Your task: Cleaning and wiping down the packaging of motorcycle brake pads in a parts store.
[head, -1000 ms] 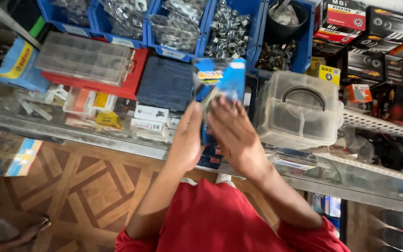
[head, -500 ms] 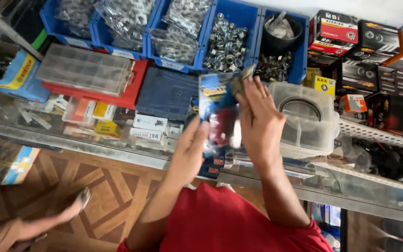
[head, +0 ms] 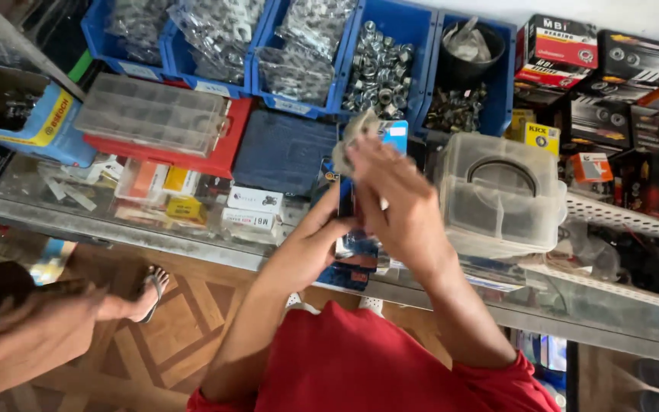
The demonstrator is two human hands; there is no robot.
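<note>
Left hand (head: 318,240) gripping a blue packet (head: 356,244), right hand (head: 398,202) pinching a small grey bag (head: 352,137), clear plastic box (head: 501,194) just right, blue bins (head: 413,30) of nuts far behind

Bins (head: 390,46) behind — tub (head: 501,194) right

Your right hand (head: 402,210) pinches a small clear plastic bag (head: 354,137), thin and crinkled, with dull grey metal inside. Your left hand (head: 322,236) holds a glossy printed card pack (head: 360,252), blue and red. The worktop (head: 192,214) under them is glass in a brushed metal frame, scuffed and dusty. The blue bins (head: 413,23) are smooth hard plastic, filled with bright, shiny metal nuts (head: 379,72) and filmy plastic bags. The lidded tub (head: 501,194) is cloudy, translucent plastic. The floor (head: 154,336) looks like patterned wood, worn matt. Your shirt (head: 368,366) is soft red cloth.
</note>
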